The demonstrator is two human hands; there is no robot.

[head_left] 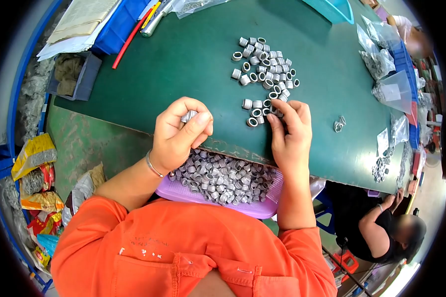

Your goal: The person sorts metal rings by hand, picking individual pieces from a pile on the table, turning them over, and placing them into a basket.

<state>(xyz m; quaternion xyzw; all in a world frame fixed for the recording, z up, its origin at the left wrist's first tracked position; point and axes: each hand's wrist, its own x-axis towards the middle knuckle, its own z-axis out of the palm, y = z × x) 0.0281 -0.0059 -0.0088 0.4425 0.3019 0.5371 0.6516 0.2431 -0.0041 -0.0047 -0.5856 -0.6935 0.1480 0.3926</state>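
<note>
My left hand (181, 131) is closed near the table's front edge, with a short grey metal ring (188, 117) showing between thumb and fingers. Whether more rings lie inside the fist is hidden. At the near side of a loose pile of metal rings (270, 69) on the green table, my right hand (291, 129) has its thumb and fingertips closed around a ring, mostly covered by the fingers. Below both hands, a purple plastic basket (273, 198) full of similar rings sits against my lap, partly under the table edge.
On the green table (198, 59) stand a blue bin (115, 34) with papers, pens beside it, and a turquoise basket (339, 11). Bags of parts (376, 62) line the right side. A co-worker (381, 227) sits at lower right. Sacks (39, 158) lie at left.
</note>
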